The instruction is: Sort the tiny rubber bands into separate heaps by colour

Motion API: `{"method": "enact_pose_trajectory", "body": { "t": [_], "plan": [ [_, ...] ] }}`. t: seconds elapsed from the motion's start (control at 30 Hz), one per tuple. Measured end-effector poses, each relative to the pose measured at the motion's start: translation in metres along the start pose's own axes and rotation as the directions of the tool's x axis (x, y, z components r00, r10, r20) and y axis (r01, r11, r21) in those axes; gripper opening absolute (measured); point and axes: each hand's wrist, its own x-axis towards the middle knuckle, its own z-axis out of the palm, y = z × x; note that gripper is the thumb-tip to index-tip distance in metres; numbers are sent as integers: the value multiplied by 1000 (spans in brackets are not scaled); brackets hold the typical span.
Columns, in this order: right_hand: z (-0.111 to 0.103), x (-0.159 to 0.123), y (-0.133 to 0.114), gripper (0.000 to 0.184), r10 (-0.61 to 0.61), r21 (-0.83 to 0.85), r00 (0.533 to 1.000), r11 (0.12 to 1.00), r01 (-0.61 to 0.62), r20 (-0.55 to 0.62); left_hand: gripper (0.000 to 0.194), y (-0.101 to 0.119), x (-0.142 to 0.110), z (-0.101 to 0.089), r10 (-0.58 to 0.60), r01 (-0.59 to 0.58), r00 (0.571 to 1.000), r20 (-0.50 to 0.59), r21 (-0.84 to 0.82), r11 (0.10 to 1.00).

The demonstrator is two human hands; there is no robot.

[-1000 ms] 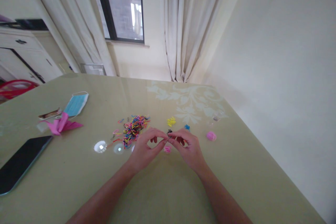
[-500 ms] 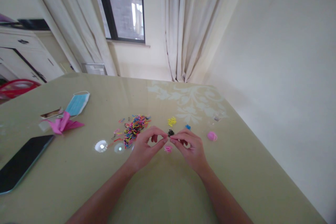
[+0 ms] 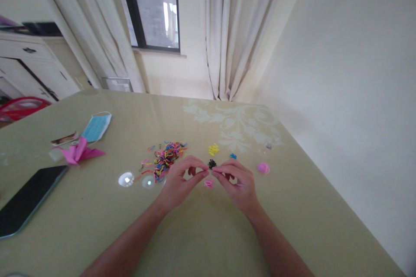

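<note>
"What's nearest?"

"The bare part of the table (image 3: 182, 242). A black phone (image 3: 30, 199) lies off to the left."

"And the hands?"

"The left hand (image 3: 177, 186) and the right hand (image 3: 240, 186) are almost tip to tip. On each one, the thumb and pointing finger make a narrow pinch. I can't tell if a tiny band is in there. It's too small to see."

"Where are the little bands?"

"Some pink bands (image 3: 208, 184) lie just below the fingertips. The black bands (image 3: 212, 164) sit in a bunch just past them. Left of that is a big mixed pile (image 3: 169, 158). Then come blue bands (image 3: 233, 156) and, a bit farther, yellow bands (image 3: 213, 149)."

"So what step is it?"

"I think it's fiddly work with both hands, right by the black bunch."

"What does the next move need?"

"Small, soft pinches, I'd guess. A big swipe could mess up the bunches."

"And far away?"

"A blue mask (image 3: 96, 127) on the table, then a long curtain (image 3: 224, 30) and a window (image 3: 156, 8)."
</note>
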Motion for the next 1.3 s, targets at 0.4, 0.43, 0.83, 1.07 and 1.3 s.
{"method": "enact_pose_trajectory", "body": {
  "t": [0.4, 0.43, 0.83, 1.07, 1.3],
  "plan": [
    [-1, -2, -4, 8, 1, 5, 1000, 1000, -1, -17, 15, 6, 0, -1, -3, 2, 999, 37, 20, 1000],
    [-1, -2, -4, 9, -1, 10, 1000, 1000, 2, -18, 16, 6, 2, -3, 1, -3, 999, 49, 40, 999],
    [-18, 6, 9, 14, 113, -100, 971, 991, -94, 211, 19, -54, 17, -51, -251, 149, 968, -4, 813, 562],
    [-9, 2, 25, 16, 309, -396, 853, 908, -135, 419, 23, -58, 17, -47, -238, 98, 971, 27, 861, 499],
    [-5, 0, 26, 20, 355, -438, 803, 889, -132, 478, 23, -60, 21, -36, -175, 28, 983, 46, 917, 398]
  ]
}}
